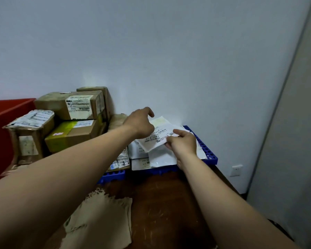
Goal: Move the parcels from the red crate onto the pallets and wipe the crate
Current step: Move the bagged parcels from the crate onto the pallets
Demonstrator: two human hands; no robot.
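A white mailer (156, 139) was pinched at its near edge by the right hand (182, 142), above other mailers (160, 159) laid on the blue pallet (207, 152). The left hand (140, 123) was held over it, fingers loosely curled, nothing gripped. Boxes (74, 105) were stacked just left; the red crate (5, 112) was seen beyond them.
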